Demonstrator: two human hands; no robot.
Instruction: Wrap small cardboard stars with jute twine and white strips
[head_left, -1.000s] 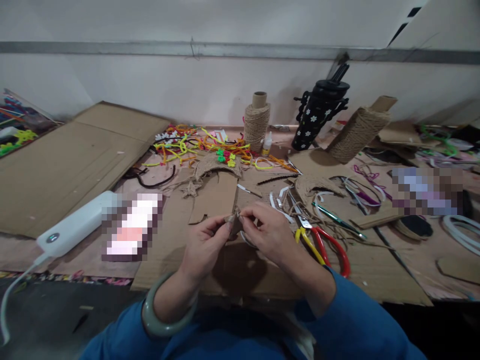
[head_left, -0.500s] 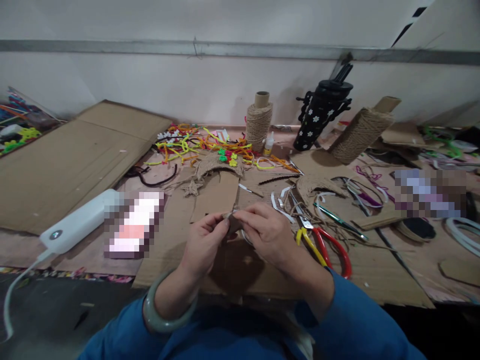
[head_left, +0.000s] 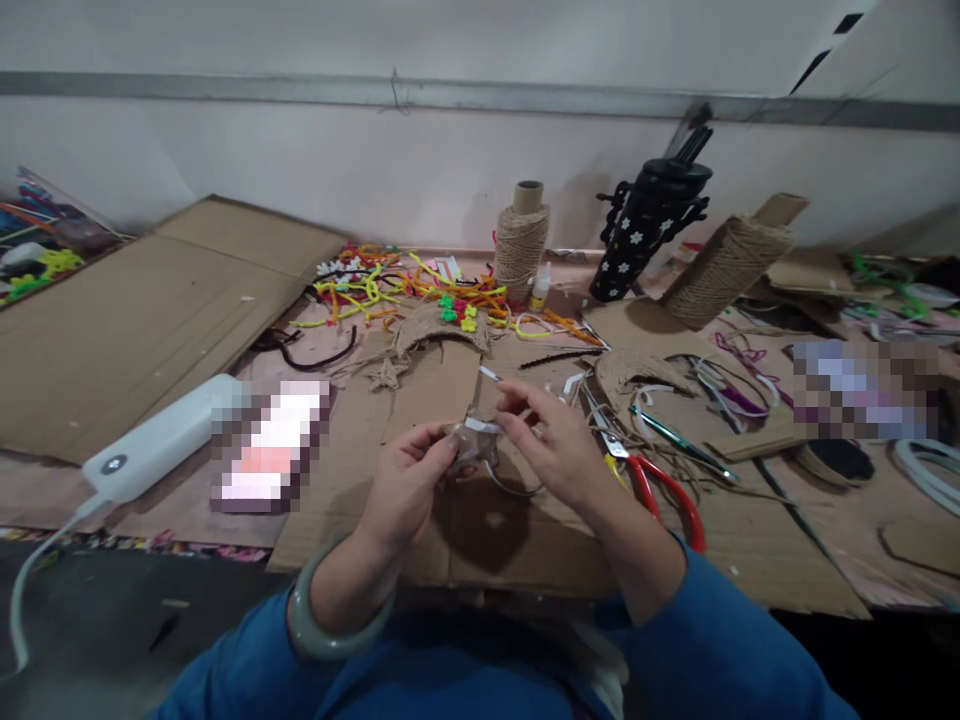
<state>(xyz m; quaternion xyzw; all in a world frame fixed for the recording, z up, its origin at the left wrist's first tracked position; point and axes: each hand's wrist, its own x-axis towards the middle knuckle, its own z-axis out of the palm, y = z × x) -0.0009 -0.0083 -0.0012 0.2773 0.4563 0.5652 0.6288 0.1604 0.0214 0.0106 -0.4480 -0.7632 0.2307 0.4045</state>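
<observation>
My left hand (head_left: pixel 409 480) pinches a small brown piece (head_left: pixel 471 446) that looks like cardboard or twine-wrapped; its full shape is partly hidden by my fingers. Across the top of that piece runs a short white strip (head_left: pixel 481 426), and my right hand (head_left: pixel 551 440) has its thumb and fingertips closed on the strip's right end. A thin pale loop (head_left: pixel 517 490) hangs below, between my hands. Scissors (head_left: pixel 615 445) with red and yellow handles lie just right of my right hand. Beyond my hands rest a twine star (head_left: pixel 385 374) and a twine crescent (head_left: pixel 439 328) with bright flowers.
A cardboard sheet (head_left: pixel 337 520) covers the work spot. Twine spools (head_left: pixel 523 245) and a black flowered holder (head_left: pixel 626 240) stand at the back. Colourful pipe cleaners (head_left: pixel 367 290), a second twine crescent (head_left: pixel 637 375) and a teal pen-like tool (head_left: pixel 682 443) lie about. A white power bank (head_left: pixel 161 440) lies left.
My right hand has drawn back to the right from the brown piece, its fingers lifted. The white strip on the piece now shows, and the scissors' yellow handle is more covered.
</observation>
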